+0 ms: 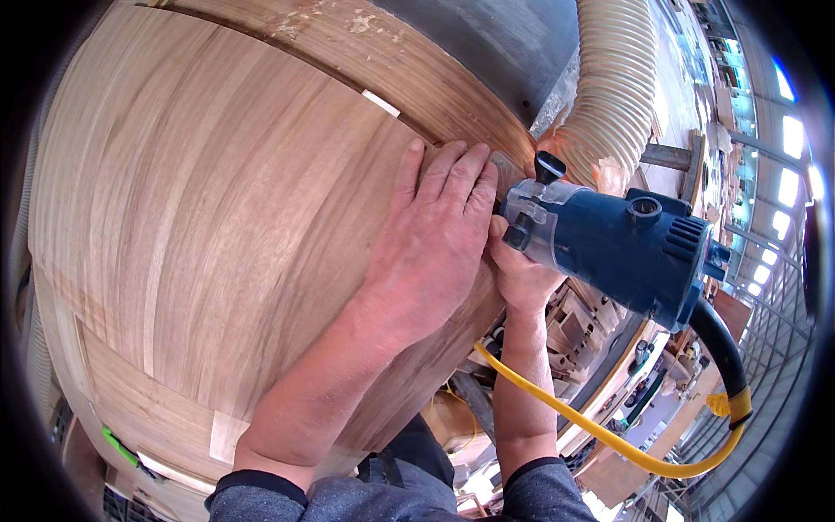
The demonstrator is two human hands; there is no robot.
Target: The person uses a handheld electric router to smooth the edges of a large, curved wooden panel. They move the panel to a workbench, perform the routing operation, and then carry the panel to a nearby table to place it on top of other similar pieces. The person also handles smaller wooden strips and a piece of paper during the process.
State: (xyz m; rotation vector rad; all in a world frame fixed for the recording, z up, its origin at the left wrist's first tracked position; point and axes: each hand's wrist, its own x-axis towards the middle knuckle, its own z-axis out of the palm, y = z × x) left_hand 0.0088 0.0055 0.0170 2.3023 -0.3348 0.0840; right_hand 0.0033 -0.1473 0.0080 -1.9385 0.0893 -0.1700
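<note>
My left hand (435, 235) lies flat on a broad wooden panel (217, 174), fingers stretched toward its far edge by the right corner. Close beside it, my right hand (522, 277) is closed on the base end of a blue trim router (622, 248). The router is on its side against the panel's right end, with its motor body pointing right. A clear plastic guard (541, 222) and a black knob (549, 167) show near its base. The router bit and most of my right fingers are hidden.
A ribbed cream hose (616, 78) hangs beyond the router. From the router's tail, a yellow cord (600, 435) loops below my right forearm. A wood strip with shavings (348, 35) runs along the panel's far side. Wood offcuts (574, 335) lie lower right.
</note>
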